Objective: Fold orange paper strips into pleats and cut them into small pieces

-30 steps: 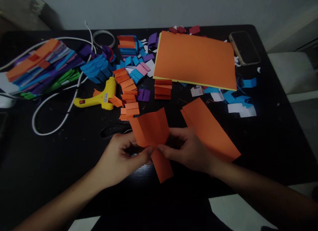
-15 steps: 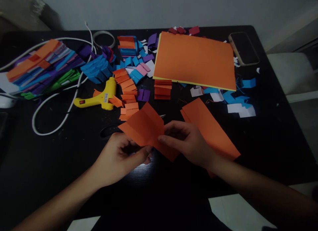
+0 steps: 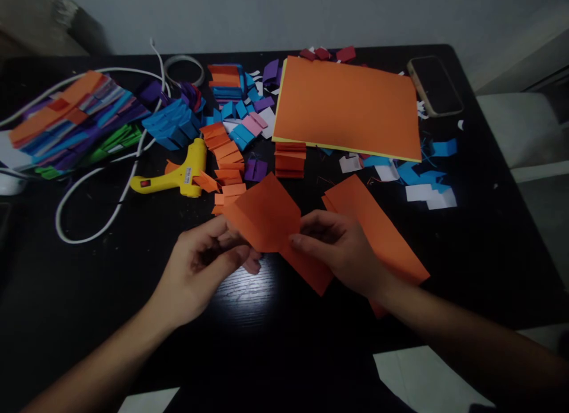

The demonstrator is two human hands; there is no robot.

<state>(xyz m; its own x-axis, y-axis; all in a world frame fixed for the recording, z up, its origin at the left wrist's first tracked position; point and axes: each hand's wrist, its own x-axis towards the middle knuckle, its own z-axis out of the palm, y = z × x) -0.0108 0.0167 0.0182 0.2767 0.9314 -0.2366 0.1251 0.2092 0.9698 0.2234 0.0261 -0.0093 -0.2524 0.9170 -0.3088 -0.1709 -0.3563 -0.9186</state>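
A folded sheet of orange paper [image 3: 267, 214] is held a little above the black table, with a second flap reaching down to the right. My right hand [image 3: 340, 250] pinches it at its right side, thumb in front and fingers partly behind. Beside its left edge, my left hand [image 3: 195, 268] has its thumb and fingers apart; some fingertips are behind or against the paper, though the contact is unclear. Under my right wrist lie more folded orange strips [image 3: 382, 235], partly covered by the forearm.
A yellow glue gun [image 3: 178, 176] lies left, near a looped white cable [image 3: 66, 223]. Behind are orange and yellow sheets [image 3: 347, 105], small folded paper pieces [image 3: 229, 146], a tape roll [image 3: 201, 75] and a phone [image 3: 435, 86]. A bundle of coloured paper [image 3: 80, 119] sits far left.
My left hand has moved left and its thumb has come away from the paper's lower edge. The paper has shifted slightly right and turned in my right hand.
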